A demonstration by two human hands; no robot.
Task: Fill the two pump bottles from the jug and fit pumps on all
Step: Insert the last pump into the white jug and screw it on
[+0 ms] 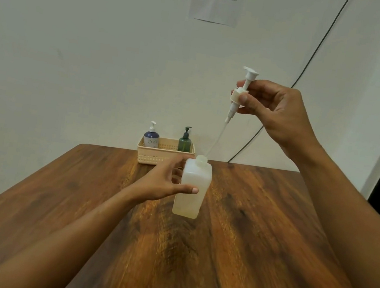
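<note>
L hand [166, 184] wraps the white jug [193, 193], thumb across its front, jug upright on the surface [270, 228]. R hand [274, 111], up and right of it, pinches the pump [241, 95] at its collar. The dip tube [216, 140] slants down-left from the R hand, tip at the jug neck [202, 159]; can't tell if it's inside. Risk: the thin tube flexes and catches the rim, or the jug tips if the L grip slackens.

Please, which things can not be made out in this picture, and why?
- Head view: print on the wall paper, too small, cut by the top edge.
- Liquid level in the white jug: cloudy wall, left hand covers part.
- Bottoms of the blue bottle and green bottle: behind the basket wall.
- Tube tip of the pump in the right hand: faint, blurred.
</note>
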